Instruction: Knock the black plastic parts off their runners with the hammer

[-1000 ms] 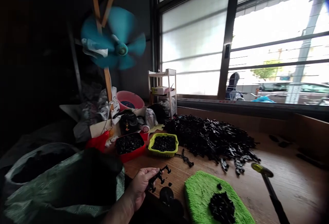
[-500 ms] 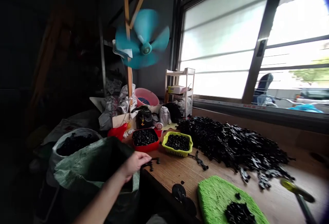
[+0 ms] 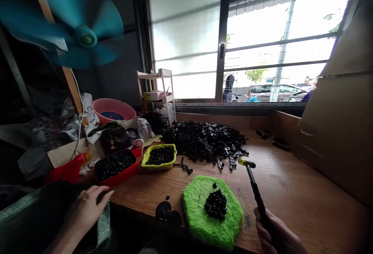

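Observation:
My right hand point(image 3: 276, 230) is wrapped around the dark handle of a small hammer point(image 3: 256, 191), its yellow-tipped head up and tilted left. A bright green fuzzy pad point(image 3: 198, 207) lies left of the hammer, with a heap of small black parts point(image 3: 216, 205) on it. Over a green woven sack point(image 3: 104, 223) at the table's left edge is my left hand point(image 3: 87, 205), thumb and fingers apart, with nothing clearly visible between them. Close to that hand stands a red tray point(image 3: 132, 168) of small black pieces. Next to it is a yellow basket point(image 3: 160, 166) of similar pieces.
A large pile of black plastic strips point(image 3: 204, 139) covers the back of the table. Black discs point(image 3: 167, 212) lie at the front edge. A teal fan point(image 3: 86, 36) spins at upper left, and a cardboard sheet point(image 3: 335, 137) stands at right.
The view has swung right, bringing my right hand with the hammer into sight. The black pieces pinched in my left hand earlier are gone from its fingers, which have opened over the sack.

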`<move>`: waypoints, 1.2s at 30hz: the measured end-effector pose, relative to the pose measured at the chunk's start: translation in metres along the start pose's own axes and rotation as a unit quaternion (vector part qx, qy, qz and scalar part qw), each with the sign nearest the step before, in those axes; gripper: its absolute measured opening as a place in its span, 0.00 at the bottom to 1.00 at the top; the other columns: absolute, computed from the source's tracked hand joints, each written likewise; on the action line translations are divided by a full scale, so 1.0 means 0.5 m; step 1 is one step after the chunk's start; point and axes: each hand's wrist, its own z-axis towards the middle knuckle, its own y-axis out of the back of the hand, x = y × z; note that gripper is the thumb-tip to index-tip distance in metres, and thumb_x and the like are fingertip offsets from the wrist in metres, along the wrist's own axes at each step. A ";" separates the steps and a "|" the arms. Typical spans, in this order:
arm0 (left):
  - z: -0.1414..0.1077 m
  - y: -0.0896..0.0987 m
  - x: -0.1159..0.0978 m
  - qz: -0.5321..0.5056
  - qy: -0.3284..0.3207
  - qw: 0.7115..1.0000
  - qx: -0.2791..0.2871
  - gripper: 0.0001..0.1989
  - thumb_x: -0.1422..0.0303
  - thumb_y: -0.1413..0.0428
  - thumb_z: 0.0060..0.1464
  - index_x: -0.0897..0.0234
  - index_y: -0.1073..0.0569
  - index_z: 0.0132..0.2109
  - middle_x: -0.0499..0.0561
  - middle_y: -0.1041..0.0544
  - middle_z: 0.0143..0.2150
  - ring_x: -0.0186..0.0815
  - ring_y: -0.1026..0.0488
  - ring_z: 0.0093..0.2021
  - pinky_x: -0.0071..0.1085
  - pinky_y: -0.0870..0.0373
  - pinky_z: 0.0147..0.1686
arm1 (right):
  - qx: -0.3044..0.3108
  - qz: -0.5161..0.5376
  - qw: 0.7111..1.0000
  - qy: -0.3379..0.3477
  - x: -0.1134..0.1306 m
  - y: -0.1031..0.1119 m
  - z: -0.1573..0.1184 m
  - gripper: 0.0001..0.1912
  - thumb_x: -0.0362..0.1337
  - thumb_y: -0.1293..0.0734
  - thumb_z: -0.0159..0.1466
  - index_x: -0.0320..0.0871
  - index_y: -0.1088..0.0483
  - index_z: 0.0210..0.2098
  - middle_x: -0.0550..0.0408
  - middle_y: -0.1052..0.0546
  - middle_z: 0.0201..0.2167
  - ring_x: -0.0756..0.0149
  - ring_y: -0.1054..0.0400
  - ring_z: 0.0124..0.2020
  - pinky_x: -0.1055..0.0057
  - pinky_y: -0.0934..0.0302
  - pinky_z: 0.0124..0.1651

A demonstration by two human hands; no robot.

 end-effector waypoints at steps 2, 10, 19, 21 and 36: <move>0.001 -0.030 -0.117 -0.120 -0.063 0.991 0.024 0.14 0.57 0.50 0.51 0.61 0.27 0.35 0.52 0.24 0.38 0.41 0.28 0.40 0.32 0.34 0.42 | -0.002 -0.002 1.000 0.008 0.000 0.000 0.002 0.14 0.48 0.37 0.60 0.44 0.37 0.29 0.64 0.38 0.16 0.79 0.49 0.11 0.80 0.54 0.12; -0.058 -0.092 -0.494 -0.322 -0.315 0.871 0.199 0.10 0.74 0.50 0.49 0.61 0.31 0.41 0.51 0.30 0.40 0.35 0.33 0.42 0.29 0.35 0.43 | 0.007 0.005 1.000 0.015 -0.006 0.017 0.010 0.12 0.47 0.38 0.61 0.45 0.38 0.30 0.63 0.36 0.17 0.79 0.48 0.11 0.80 0.54 0.12; -0.038 -0.152 -0.503 -0.351 -0.313 0.850 0.237 0.17 0.82 0.53 0.41 0.63 0.30 0.38 0.51 0.30 0.41 0.34 0.33 0.44 0.29 0.37 0.46 | 0.023 0.002 1.000 0.007 -0.004 0.019 0.008 0.13 0.48 0.40 0.62 0.45 0.39 0.30 0.63 0.36 0.17 0.77 0.47 0.12 0.78 0.50 0.12; -0.037 -0.152 -0.483 -0.353 -0.288 0.858 0.237 0.17 0.82 0.54 0.40 0.63 0.30 0.37 0.51 0.31 0.43 0.34 0.34 0.46 0.28 0.38 0.47 | 0.030 -0.001 1.000 0.011 -0.004 0.021 0.009 0.13 0.48 0.41 0.63 0.45 0.39 0.30 0.63 0.36 0.18 0.77 0.47 0.12 0.78 0.50 0.12; -0.056 -0.146 -0.451 -0.369 -0.208 0.883 0.201 0.05 0.73 0.49 0.51 0.63 0.30 0.36 0.49 0.32 0.36 0.30 0.35 0.31 0.25 0.37 0.32 | 0.045 -0.017 0.999 0.018 -0.003 0.021 0.011 0.15 0.48 0.44 0.64 0.45 0.37 0.30 0.62 0.37 0.18 0.78 0.48 0.12 0.78 0.50 0.13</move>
